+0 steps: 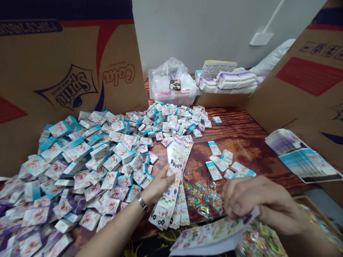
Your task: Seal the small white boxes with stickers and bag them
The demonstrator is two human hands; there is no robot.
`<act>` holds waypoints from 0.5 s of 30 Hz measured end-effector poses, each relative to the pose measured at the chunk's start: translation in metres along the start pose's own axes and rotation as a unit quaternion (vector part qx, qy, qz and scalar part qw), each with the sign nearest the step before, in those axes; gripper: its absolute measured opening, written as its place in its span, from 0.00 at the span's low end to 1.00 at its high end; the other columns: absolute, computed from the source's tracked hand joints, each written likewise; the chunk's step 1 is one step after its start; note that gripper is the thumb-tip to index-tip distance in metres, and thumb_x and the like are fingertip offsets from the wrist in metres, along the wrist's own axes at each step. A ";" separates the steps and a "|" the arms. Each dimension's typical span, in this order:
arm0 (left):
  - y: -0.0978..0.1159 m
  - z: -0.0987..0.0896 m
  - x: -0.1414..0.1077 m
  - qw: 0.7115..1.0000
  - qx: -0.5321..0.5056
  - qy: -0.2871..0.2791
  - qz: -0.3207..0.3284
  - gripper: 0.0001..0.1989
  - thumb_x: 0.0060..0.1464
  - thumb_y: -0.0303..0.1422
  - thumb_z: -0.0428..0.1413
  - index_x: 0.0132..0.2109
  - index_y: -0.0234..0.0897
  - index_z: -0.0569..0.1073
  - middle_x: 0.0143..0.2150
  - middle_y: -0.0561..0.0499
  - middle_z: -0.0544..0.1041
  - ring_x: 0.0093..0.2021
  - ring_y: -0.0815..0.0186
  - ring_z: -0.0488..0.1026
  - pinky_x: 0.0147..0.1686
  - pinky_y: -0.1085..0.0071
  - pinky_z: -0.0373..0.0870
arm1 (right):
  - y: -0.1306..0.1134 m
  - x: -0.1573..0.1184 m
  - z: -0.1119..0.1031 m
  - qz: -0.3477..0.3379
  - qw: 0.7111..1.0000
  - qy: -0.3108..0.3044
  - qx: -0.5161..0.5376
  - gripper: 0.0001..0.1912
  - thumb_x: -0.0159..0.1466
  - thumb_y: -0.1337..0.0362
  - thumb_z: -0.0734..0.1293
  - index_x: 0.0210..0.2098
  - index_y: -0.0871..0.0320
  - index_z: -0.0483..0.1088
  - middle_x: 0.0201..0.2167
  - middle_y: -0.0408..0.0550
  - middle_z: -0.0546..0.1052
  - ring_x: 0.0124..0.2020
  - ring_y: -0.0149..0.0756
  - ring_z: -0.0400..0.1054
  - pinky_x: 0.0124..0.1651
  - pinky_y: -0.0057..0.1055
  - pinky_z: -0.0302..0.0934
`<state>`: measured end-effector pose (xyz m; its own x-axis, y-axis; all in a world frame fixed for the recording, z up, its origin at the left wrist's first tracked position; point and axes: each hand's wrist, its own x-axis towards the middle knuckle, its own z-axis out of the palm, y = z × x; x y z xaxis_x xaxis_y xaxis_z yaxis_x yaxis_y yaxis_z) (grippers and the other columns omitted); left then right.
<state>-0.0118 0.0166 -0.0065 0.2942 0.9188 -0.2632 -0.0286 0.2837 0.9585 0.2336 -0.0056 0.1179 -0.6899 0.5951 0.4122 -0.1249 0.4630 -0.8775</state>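
table (231, 129): reddish-brown wood grain; pale wall (197, 23) at top. brown carton (19, 67) upper left, second carton (309, 79) at right edge. heap of small boxes (104, 162) covers left side; clear bag of coloured bits (202, 196) lower centre. left hand (159, 182) touches fanned printed strips (174, 189) at centre; grip cannot be told. right hand (258, 200), lower right, fingers curled, pinches printed sheet (211, 237) at bottom centre.
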 end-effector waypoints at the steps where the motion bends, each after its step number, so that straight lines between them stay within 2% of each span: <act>1: -0.009 -0.001 -0.002 0.999 0.016 -0.008 -0.028 0.25 0.52 0.34 0.55 0.58 0.38 0.65 0.56 0.44 0.70 0.55 0.55 0.66 0.53 0.60 0.62 | 0.003 -0.002 -0.001 0.012 1.000 0.006 -0.009 0.12 0.67 0.65 0.59 0.46 0.54 0.71 0.31 0.49 0.78 0.33 0.35 0.72 0.36 0.32 0.65; 2: -0.016 -0.002 -0.003 0.998 0.037 -0.013 -0.045 0.26 0.52 0.33 0.55 0.59 0.37 0.64 0.56 0.43 0.70 0.54 0.55 0.67 0.52 0.60 0.63 | 0.008 -0.003 -0.002 0.033 0.999 0.015 -0.022 0.11 0.68 0.65 0.59 0.44 0.54 0.72 0.30 0.49 0.77 0.33 0.34 0.72 0.36 0.31 0.65; 4: -0.024 -0.006 -0.006 0.996 0.078 -0.003 -0.038 0.28 0.52 0.33 0.54 0.60 0.37 0.62 0.56 0.42 0.69 0.53 0.55 0.67 0.50 0.60 0.65 | 0.023 -0.005 -0.002 0.104 0.992 0.044 -0.056 0.11 0.67 0.63 0.59 0.40 0.56 0.73 0.29 0.48 0.77 0.31 0.33 0.70 0.34 0.29 0.63; 7: -0.027 -0.011 -0.007 0.983 0.176 0.039 0.024 0.25 0.53 0.33 0.52 0.59 0.36 0.63 0.54 0.42 0.71 0.53 0.55 0.68 0.50 0.58 0.65 | 0.065 -0.007 0.007 0.245 0.960 0.121 -0.069 0.13 0.65 0.57 0.62 0.31 0.58 0.72 0.25 0.45 0.73 0.28 0.32 0.66 0.31 0.27 0.59; 9: -0.030 -0.014 -0.008 0.953 0.280 0.095 0.071 0.24 0.54 0.33 0.51 0.58 0.34 0.64 0.54 0.41 0.71 0.55 0.52 0.66 0.54 0.55 0.62 | 0.100 -0.007 0.020 0.310 0.929 0.205 0.004 0.15 0.63 0.52 0.62 0.32 0.57 0.71 0.28 0.44 0.73 0.31 0.34 0.66 0.34 0.28 0.59; 12: -0.042 -0.015 -0.010 0.898 0.393 0.156 0.121 0.24 0.55 0.33 0.50 0.59 0.33 0.62 0.60 0.39 0.65 0.62 0.52 0.58 0.59 0.53 0.54 | 0.145 -0.007 0.041 0.345 0.887 0.286 0.110 0.17 0.59 0.48 0.65 0.30 0.57 0.68 0.28 0.43 0.71 0.31 0.34 0.64 0.35 0.28 0.58; 15: -0.056 -0.014 -0.012 0.892 0.412 0.148 0.114 0.26 0.56 0.34 0.48 0.60 0.29 0.61 0.62 0.36 0.61 0.64 0.52 0.54 0.60 0.52 0.53 | 0.169 -0.003 0.053 0.346 0.880 0.300 0.123 0.18 0.58 0.47 0.65 0.30 0.57 0.66 0.27 0.41 0.70 0.29 0.32 0.62 0.35 0.28 0.57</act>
<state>-0.0269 -0.0065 -0.0583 0.1023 0.9936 0.0475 0.6923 -0.1054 0.7139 0.1764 0.0359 -0.0444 -0.1698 0.9527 -0.2522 -0.0237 -0.2598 -0.9654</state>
